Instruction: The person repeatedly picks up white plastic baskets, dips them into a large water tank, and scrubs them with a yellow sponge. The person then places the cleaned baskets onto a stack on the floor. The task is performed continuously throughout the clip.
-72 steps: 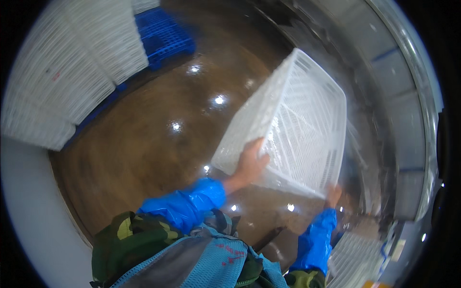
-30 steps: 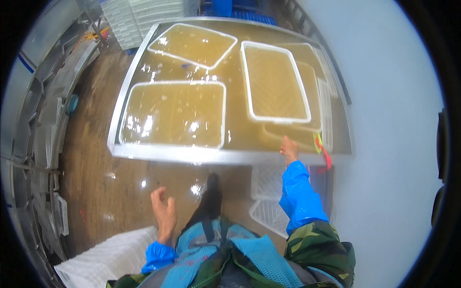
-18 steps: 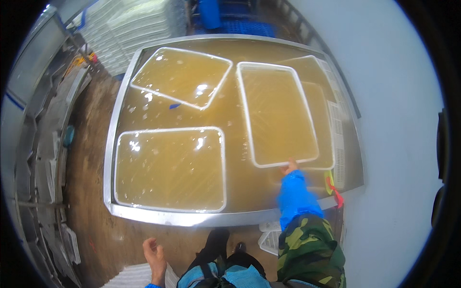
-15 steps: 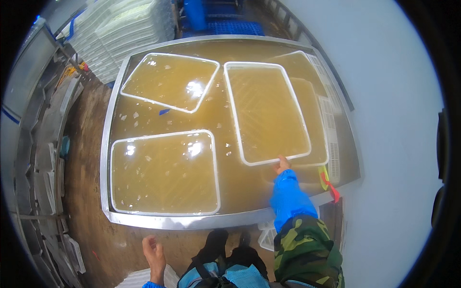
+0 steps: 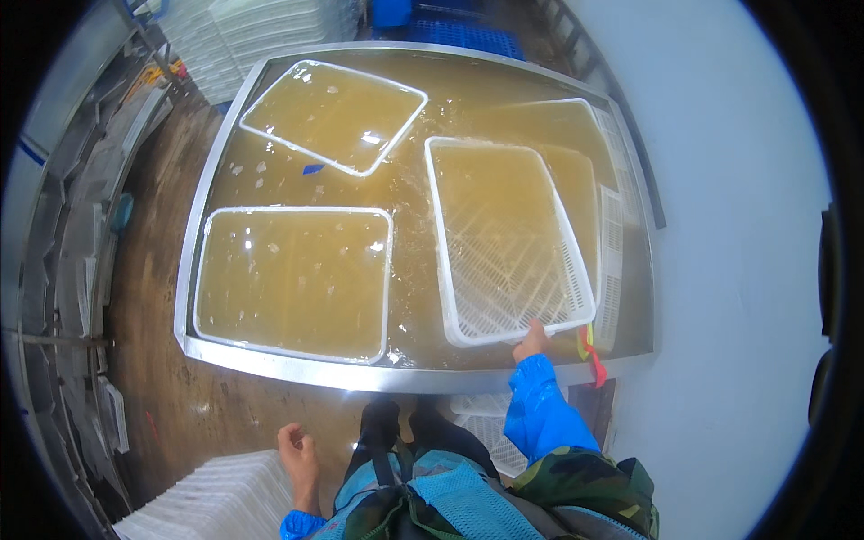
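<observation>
My right hand (image 5: 533, 342) grips the near rim of a white slatted plastic tray (image 5: 504, 261). That tray's near end is tilted up out of the murky yellowish water, while its far end stays under the surface. My left hand (image 5: 299, 454) hangs outside the metal tank, near a stack of white trays (image 5: 216, 504), its fingers curled with nothing visible in them. Two more white trays sit in the water with their rims showing: one at the near left (image 5: 390, 288), one at the far left (image 5: 396, 83).
The metal tank's rim (image 5: 297, 371) runs in front of me. More trays (image 5: 610, 243) stand along its right side, beside a red and yellow-green strap (image 5: 596, 367). Stacked white trays (image 5: 261, 40) rise beyond the far left corner. A pale wall (image 5: 720, 225) bounds the right; metal shelving lines the left.
My right hand has pulled the tray toward me and raised its near end, so the slatted base now shows above the water. My view has shifted too.
</observation>
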Action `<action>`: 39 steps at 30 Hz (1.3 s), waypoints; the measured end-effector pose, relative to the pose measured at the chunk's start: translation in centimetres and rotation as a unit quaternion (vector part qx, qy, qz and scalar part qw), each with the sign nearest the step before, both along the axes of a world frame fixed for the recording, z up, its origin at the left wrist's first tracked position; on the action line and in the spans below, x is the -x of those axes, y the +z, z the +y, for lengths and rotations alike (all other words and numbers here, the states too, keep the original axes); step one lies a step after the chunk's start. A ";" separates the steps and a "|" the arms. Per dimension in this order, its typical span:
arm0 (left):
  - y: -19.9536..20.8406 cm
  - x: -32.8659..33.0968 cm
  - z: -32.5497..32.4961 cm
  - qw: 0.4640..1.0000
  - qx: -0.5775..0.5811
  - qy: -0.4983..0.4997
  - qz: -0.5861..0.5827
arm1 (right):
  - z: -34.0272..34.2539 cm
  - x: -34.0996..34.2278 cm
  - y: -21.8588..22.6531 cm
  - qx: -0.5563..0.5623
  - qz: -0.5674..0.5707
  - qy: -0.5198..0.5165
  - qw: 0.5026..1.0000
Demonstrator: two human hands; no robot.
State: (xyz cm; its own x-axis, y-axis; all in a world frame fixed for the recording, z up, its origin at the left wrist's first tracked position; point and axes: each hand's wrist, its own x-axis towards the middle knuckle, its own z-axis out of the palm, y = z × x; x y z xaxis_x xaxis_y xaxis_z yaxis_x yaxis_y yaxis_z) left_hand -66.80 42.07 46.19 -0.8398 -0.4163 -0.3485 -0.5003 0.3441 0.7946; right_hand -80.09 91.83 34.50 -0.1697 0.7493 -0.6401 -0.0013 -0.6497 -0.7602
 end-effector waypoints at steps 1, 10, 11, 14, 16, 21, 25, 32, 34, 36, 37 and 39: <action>-0.2 -0.3 0.6 1.000 -0.006 -0.005 0.001 | 0.6 0.2 -2.9 -0.026 0.007 -0.005 1.000; 1.5 -4.1 1.7 0.998 0.066 0.005 0.017 | 0.8 8.7 -10.4 0.091 -0.068 0.034 0.993; 1.4 -3.8 1.5 0.997 0.068 -0.006 0.024 | 1.0 8.9 -10.2 0.089 -0.072 0.041 0.993; 1.0 -2.6 1.7 0.995 0.078 -0.031 0.055 | 2.7 7.6 -8.5 0.060 -0.042 0.099 0.992; 0.6 -2.2 1.7 0.996 0.063 -0.047 0.046 | 5.4 4.1 -7.7 0.023 -0.006 0.138 0.990; -0.4 -2.0 1.9 1.000 -0.011 -0.006 0.029 | 2.1 -0.5 0.7 -0.011 0.044 0.061 0.997; -1.0 -3.2 0.3 1.000 0.024 -0.013 -0.012 | 3.0 -0.3 -4.9 -0.016 -0.060 0.012 0.998; 0.6 -3.9 -2.8 0.999 0.048 0.002 -0.023 | 3.1 7.2 -11.6 0.060 -0.104 0.063 0.991; 0.6 -4.3 -3.7 0.998 0.057 -0.004 -0.016 | 3.3 7.7 -10.8 0.050 -0.107 0.086 0.989; 0.6 -4.0 -3.7 0.998 0.059 -0.005 0.019 | 4.3 7.4 -8.7 0.012 -0.097 0.101 0.990; 0.6 -3.8 -3.7 0.998 0.057 -0.006 0.036 | 5.6 7.0 -7.4 -0.019 -0.080 0.099 0.992; 0.0 -3.3 -3.8 0.999 0.023 -0.015 0.043 | 8.9 5.9 -3.6 -0.082 -0.102 0.107 0.986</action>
